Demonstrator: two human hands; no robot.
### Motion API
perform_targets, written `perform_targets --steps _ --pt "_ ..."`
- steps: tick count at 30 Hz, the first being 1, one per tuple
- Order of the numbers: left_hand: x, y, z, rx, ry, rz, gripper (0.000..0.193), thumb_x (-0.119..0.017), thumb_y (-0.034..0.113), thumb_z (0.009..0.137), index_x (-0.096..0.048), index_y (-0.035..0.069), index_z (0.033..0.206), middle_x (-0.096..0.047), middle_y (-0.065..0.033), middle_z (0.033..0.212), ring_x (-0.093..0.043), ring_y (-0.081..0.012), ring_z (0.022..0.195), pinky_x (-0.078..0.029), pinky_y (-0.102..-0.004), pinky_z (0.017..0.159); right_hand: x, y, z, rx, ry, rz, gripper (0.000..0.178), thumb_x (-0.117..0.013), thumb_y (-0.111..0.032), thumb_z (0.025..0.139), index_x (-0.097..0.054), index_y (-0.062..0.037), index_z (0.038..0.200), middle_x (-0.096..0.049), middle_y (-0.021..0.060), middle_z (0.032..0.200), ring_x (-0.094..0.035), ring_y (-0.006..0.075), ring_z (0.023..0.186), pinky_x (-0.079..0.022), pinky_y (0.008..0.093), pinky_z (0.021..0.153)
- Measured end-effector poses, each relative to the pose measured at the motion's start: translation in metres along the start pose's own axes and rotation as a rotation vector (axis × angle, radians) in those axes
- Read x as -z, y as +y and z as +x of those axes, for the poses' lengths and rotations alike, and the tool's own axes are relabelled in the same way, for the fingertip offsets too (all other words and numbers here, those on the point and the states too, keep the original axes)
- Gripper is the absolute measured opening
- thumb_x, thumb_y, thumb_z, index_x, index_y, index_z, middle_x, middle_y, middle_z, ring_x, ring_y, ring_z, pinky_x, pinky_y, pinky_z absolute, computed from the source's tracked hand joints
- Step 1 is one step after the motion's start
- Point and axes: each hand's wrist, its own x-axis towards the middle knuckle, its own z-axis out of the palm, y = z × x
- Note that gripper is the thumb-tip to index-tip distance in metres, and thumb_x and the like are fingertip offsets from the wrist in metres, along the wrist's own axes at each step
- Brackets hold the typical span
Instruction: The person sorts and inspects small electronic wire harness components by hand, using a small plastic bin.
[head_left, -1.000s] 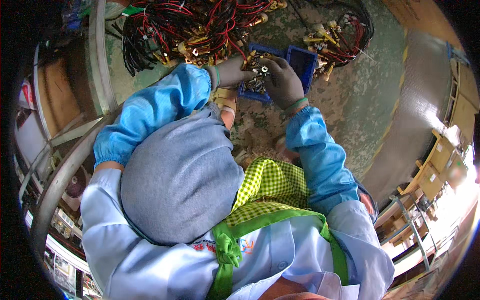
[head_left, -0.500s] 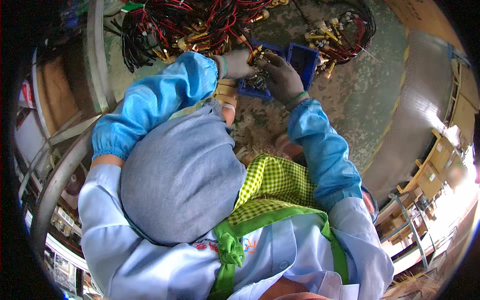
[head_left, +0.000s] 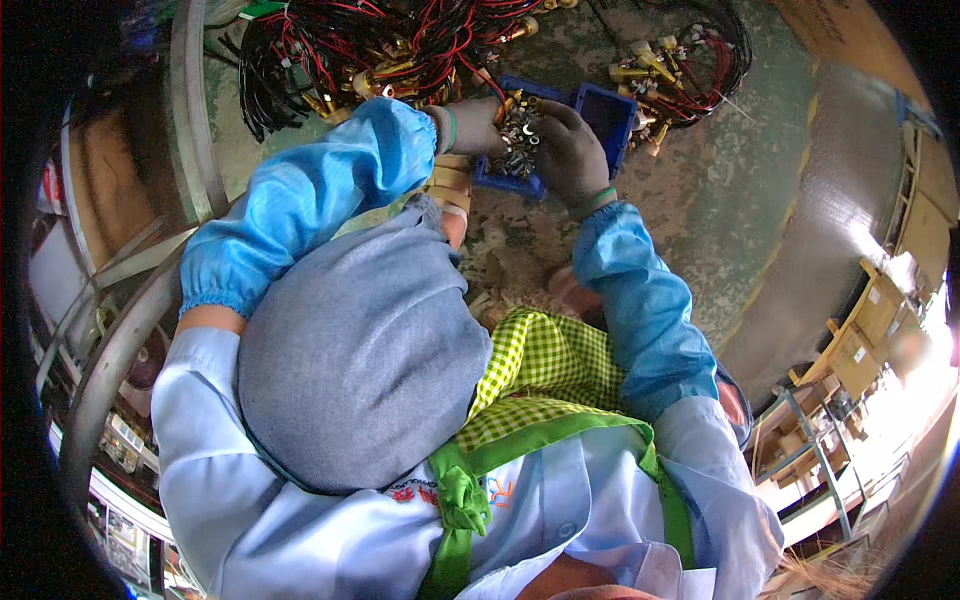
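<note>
My left hand [head_left: 470, 127], in a grey glove with a green cuff band, reaches over the left side of a blue plastic bin [head_left: 513, 185]. Its fingers are closed beside a brass-coloured fitting [head_left: 516, 99] and a red wire; what they grip is partly hidden. My right hand [head_left: 572, 152], gloved the same way, bends over the bin's right side with its fingers curled together. Anything in them is too small to make out. Between the hands lie several small metal parts [head_left: 520, 140], silvery and brass-coloured, inside the bin.
Another blue bin [head_left: 630, 128] adjoins on the right. Bundles of black and red wires [head_left: 410, 45] with brass fittings lie on the floor at the far left, and a similar bundle [head_left: 680, 75] at the far right. A metal frame [head_left: 190, 110] stands left; cartons [head_left: 875, 315] sit right.
My right hand has drawn back slightly to the right from the left hand, uncovering more of the small metal parts. The left hand has stayed nearly in place.
</note>
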Motion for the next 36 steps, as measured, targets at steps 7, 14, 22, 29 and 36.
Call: perform_targets --steps 7,14,22,29,36 --pt "-0.003 0.009 -0.001 0.147 0.026 0.034 0.059 -0.07 0.026 0.068 -0.048 -0.002 0.115 -0.058 -0.021 0.108 -0.057 -0.0318 0.098 -0.045 -0.0389 0.082 -0.009 -0.004 -0.003 -0.138 -0.094 0.073 0.041 -0.051 0.0 0.071 -0.06 -0.0092 0.11 -0.053 0.015 0.119 -0.053 0.0332 0.107 -0.049 0.0391 0.085" --pt "-0.01 0.01 -0.011 -0.013 0.035 -0.063 0.072 -0.067 0.039 0.076 -0.037 -0.002 0.127 -0.048 -0.0226 0.124 -0.047 -0.0347 0.115 -0.039 -0.0396 0.095 -0.006 0.0 -0.006 -0.142 -0.088 0.013 0.03 -0.055 -0.011 0.075 -0.06 -0.0051 0.104 -0.056 0.0175 0.111 -0.055 0.0366 0.099 -0.048 0.0436 0.082" --pt "-0.006 0.017 -0.015 -0.026 0.145 -0.059 0.058 -0.063 0.026 0.075 -0.042 0.0 0.122 -0.057 -0.0229 0.11 -0.054 -0.0364 0.103 -0.043 -0.0421 0.087 0.007 -0.006 0.009 -0.205 -0.111 0.004 0.035 -0.057 -0.016 0.079 -0.053 -0.0068 0.113 -0.054 0.0183 0.111 -0.057 0.037 0.092 -0.049 0.0428 0.077" --pt "0.005 0.028 -0.023 0.155 0.034 0.195 0.053 -0.06 0.023 0.077 -0.043 -0.002 0.121 -0.058 -0.0234 0.104 -0.057 -0.0351 0.095 -0.044 -0.0441 0.082 0.01 -0.005 0.038 -0.342 -0.098 0.283 0.03 -0.056 -0.017 0.082 -0.057 -0.0031 0.108 -0.06 0.0146 0.105 -0.061 0.0259 0.093 -0.049 0.0334 0.08" --pt "0.007 0.02 -0.018 0.165 -0.118 0.445 0.043 -0.057 0.015 0.076 -0.049 -0.002 0.114 -0.059 -0.022 0.098 -0.058 -0.0366 0.088 -0.047 -0.0455 0.073 0.025 0.008 0.045 -0.086 -0.26 0.292 0.032 -0.055 -0.008 0.074 -0.062 -0.0093 0.106 -0.055 0.0158 0.115 -0.056 0.0335 0.1 -0.047 0.0399 0.084"
